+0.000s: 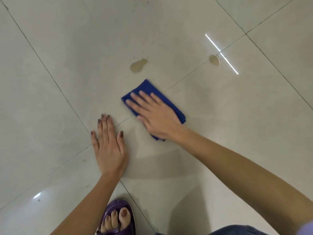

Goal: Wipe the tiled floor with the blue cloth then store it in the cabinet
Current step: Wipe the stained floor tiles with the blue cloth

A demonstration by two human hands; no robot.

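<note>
The wiping step is in hand: the right hand [157, 116] presses flat, fingers spread, on the folded blue cloth [149, 89] lying on the pale tiled floor [220, 124], the left hand [108, 148] braces open and empty, and 2 brownish stains [138, 65] at 12 and 1 o'clock call for the next stroke.

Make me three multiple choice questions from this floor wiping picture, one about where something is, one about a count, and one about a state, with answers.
1. Where is the blue cloth?
A. Under the right hand, flat on the floor
B. Draped over the sandal
C. Beneath the left hand

2. How many brownish puddles lie beyond the cloth?
A. None
B. Two
C. Five

3. What is the left hand doing?
A. Gripping the cloth
B. Raised in the air
C. Pressed flat on the tile, fingers extended

Answers:
1. A, since the right hand lies spread on top of the cloth.
2. B, one spill mid-tile and another on a grout line.
3. C, its palm rests on bare tiled floor, apart from the cloth.
</note>
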